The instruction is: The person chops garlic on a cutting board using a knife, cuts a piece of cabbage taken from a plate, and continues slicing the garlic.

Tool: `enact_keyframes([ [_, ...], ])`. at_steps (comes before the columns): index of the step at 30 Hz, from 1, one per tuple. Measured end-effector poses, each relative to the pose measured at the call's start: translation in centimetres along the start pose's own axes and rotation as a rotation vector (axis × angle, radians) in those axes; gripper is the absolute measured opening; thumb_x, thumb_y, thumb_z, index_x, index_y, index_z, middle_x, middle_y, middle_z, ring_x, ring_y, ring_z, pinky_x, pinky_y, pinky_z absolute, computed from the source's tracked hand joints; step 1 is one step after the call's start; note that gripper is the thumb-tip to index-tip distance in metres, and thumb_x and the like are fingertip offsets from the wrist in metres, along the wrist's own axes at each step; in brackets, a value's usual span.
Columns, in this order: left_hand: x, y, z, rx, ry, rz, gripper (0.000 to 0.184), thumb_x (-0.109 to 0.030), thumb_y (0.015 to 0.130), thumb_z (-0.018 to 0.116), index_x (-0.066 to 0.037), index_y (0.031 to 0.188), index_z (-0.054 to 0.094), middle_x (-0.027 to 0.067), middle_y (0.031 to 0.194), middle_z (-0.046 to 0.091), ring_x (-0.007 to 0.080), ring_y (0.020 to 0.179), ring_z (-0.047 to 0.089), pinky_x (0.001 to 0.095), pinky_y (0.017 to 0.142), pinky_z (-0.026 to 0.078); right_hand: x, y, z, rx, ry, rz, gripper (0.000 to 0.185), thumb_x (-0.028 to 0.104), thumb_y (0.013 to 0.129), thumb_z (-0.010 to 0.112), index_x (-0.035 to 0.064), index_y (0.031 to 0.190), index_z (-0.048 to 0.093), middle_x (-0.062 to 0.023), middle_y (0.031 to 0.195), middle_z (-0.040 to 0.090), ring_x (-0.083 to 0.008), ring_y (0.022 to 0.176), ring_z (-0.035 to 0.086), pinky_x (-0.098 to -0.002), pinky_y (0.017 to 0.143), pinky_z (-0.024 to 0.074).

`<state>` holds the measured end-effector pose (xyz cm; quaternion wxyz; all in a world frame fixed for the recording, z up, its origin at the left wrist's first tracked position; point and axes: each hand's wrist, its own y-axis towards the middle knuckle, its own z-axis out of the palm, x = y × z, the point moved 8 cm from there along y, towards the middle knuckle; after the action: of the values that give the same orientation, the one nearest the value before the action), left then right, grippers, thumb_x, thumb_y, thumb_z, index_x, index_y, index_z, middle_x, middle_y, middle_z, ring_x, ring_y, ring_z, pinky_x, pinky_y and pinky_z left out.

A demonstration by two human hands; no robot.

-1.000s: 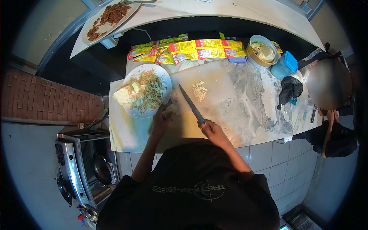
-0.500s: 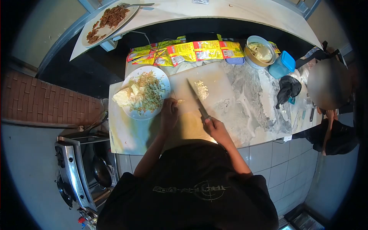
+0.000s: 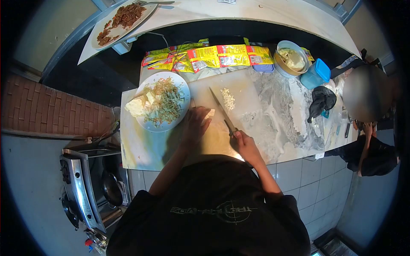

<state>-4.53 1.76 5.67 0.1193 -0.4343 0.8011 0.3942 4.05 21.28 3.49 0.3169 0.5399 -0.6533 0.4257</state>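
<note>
A long-bladed knife point(image 3: 222, 109) is in my right hand point(image 3: 246, 146), its handle wrapped by the fingers. The blade points away from me and to the left over the pale cutting board point(image 3: 243, 87). My left hand point(image 3: 197, 126) is on the left part of the board, fingers bent around a small pale piece of food point(image 3: 210, 113) whose kind I cannot make out. Just beyond the blade lies a small heap of finely chopped pale bits point(image 3: 228, 99). A white plate point(image 3: 185, 106) with shredded greens point(image 3: 168, 104) and pale cabbage point(image 3: 137, 107) stands left of the board.
Yellow-red sachets point(image 3: 205, 57) line the back of the counter. A bowl of food point(image 3: 292, 62), a blue-lidded container point(image 3: 316, 73) and a black bag point(image 3: 321, 102) stand right. A plate of browned meat point(image 3: 126, 17) is on the upper ledge. Another person point(image 3: 371, 145) is at far right.
My left hand has moved right and slightly nearer me, away from the plate's edge, with the pale piece at its fingertips. The knife has shifted slightly right, just off the chopped heap.
</note>
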Motion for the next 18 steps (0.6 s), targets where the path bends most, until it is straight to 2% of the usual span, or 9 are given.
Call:
enact_keyframes([
  [2,0.3,-0.3,1.0,0.109,0.088,0.007,0.034,-0.009,0.080,0.073,-0.009,0.112,0.062,0.0086,0.110,0.056,0.0313,0.106,0.053,0.0439,0.093,0.044,0.0,-0.6,0.4,0.008,-0.101,0.020,0.039,0.032,0.104,0.040,-0.0014,0.104,0.060,-0.0296,0.079,0.064,-0.0486,0.080,0.063,-0.0519,0.070,0.0493],
  [4,0.5,-0.5,1.3,0.096,0.068,-0.003,0.031,-0.009,0.080,0.072,-0.009,0.109,0.063,0.0085,0.111,0.056,0.0310,0.106,0.053,0.0437,0.093,0.044,-0.2,-1.0,0.8,0.017,-0.200,0.040,0.038,0.031,0.104,0.039,-0.0017,0.104,0.059,-0.0305,0.078,0.064,-0.0496,0.077,0.062,-0.0547,0.068,0.0492],
  [6,0.3,-0.4,1.3,0.086,0.044,-0.010,0.028,-0.008,0.080,0.072,-0.009,0.107,0.064,0.0084,0.111,0.056,0.0306,0.106,0.053,0.0435,0.093,0.044,-0.5,-1.4,0.5,-0.035,-0.294,0.061,0.036,0.031,0.104,0.040,-0.0010,0.098,0.056,-0.0294,0.068,0.060,-0.0514,0.072,0.058,-0.0571,0.062,0.0444],
  [10,0.3,-0.5,1.1,0.062,0.085,-0.002,0.026,-0.008,0.079,0.072,-0.009,0.104,0.065,0.0079,0.110,0.057,0.0305,0.105,0.054,0.0440,0.092,0.045,-0.2,-2.1,0.4,-0.030,-0.337,0.037,0.034,0.030,0.104,0.040,-0.0001,0.097,0.053,-0.0296,0.066,0.059,-0.0511,0.067,0.058,-0.0587,0.059,0.0430],
  [12,0.4,-0.5,1.2,0.061,0.100,-0.004,0.024,-0.008,0.079,0.072,-0.009,0.103,0.066,0.0078,0.109,0.057,0.0306,0.105,0.054,0.0443,0.091,0.045,-0.1,-2.4,0.4,0.018,-0.399,0.059,0.036,0.032,0.104,0.039,-0.0006,0.101,0.053,-0.0296,0.071,0.063,-0.0493,0.067,0.062,-0.0567,0.060,0.0500],
  [18,0.4,-0.5,1.2,0.038,0.123,0.001,0.024,-0.008,0.079,0.071,-0.009,0.102,0.066,0.0074,0.109,0.057,0.0298,0.106,0.054,0.0451,0.091,0.045,-0.6,-2.3,0.7,0.031,-0.470,0.052,0.035,0.032,0.104,0.039,0.0006,0.104,0.053,-0.0287,0.069,0.063,-0.0484,0.066,0.063,-0.0563,0.058,0.0503],
])
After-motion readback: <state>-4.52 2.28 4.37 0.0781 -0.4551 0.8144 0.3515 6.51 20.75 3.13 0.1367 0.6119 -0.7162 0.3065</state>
